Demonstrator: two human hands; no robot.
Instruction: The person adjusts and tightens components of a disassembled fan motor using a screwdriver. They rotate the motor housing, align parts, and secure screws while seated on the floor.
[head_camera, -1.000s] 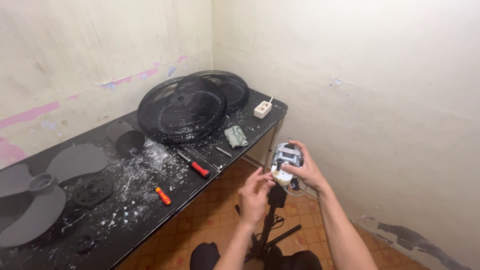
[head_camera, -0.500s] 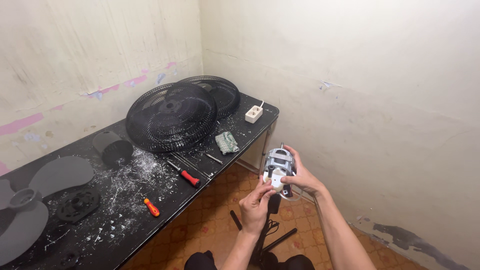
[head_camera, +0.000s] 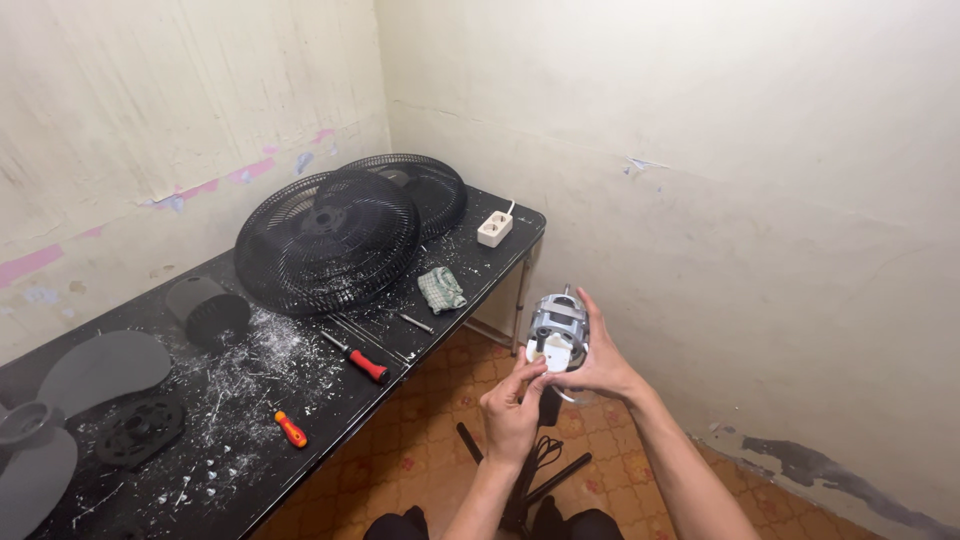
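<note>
We hold a fan motor (head_camera: 558, 330) off the tabletop (head_camera: 470, 290), over the tiled floor (head_camera: 430, 450).

Our right hand (head_camera: 597, 362) wraps the motor from the right, fingers curled around its metal body; our left hand (head_camera: 512, 410) comes up from below, fingers narrow, pinching at the white part on the motor's lower front. On the tabletop, well apart from our hands: two black fan grilles (head_camera: 330, 240) stacked and leaning, a white power strip (head_camera: 494, 228), a green rag (head_camera: 441, 289), a red-handled screwdriver (head_camera: 356, 358), a small orange screwdriver (head_camera: 291, 429), grey fan blades (head_camera: 95, 370), white debris scattered about.
</note>
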